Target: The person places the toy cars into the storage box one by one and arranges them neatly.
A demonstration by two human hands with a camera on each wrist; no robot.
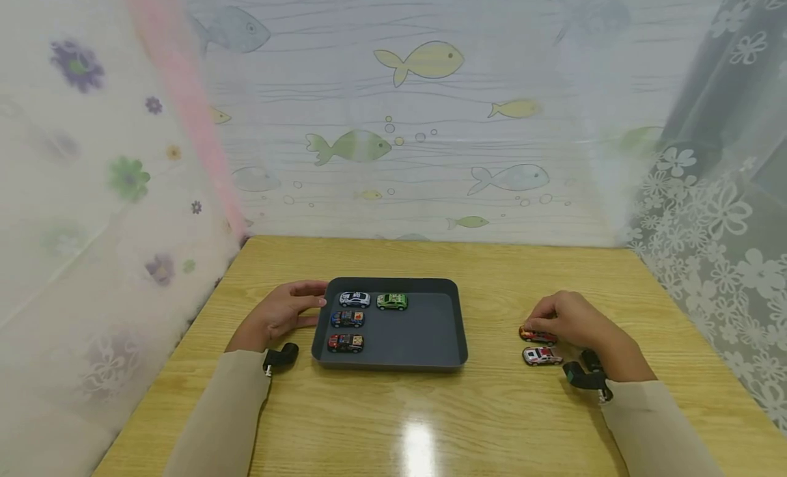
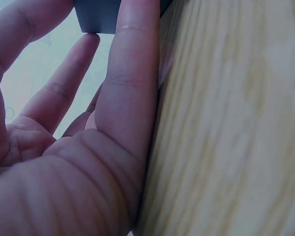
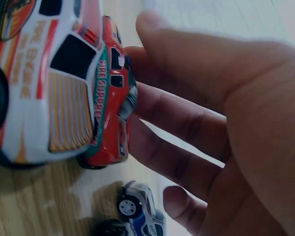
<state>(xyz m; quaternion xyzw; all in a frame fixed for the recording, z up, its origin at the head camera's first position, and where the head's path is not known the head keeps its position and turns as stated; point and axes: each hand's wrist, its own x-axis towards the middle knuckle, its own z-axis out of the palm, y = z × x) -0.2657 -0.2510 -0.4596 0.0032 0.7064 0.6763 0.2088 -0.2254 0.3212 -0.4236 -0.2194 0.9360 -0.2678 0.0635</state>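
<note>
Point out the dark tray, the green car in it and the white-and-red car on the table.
dark tray (image 1: 424,332), head view, bare floor inside it
green car (image 1: 392,300), head view, middle of its roof
white-and-red car (image 1: 542,355), head view, middle of its upper side

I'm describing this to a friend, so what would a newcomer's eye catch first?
Probably the dark tray, with three toy cars down its left side and a green car near its back edge. Next, the right hand at a red car, beside a white car on the table. Behind the table is a fish-patterned backdrop.
</note>
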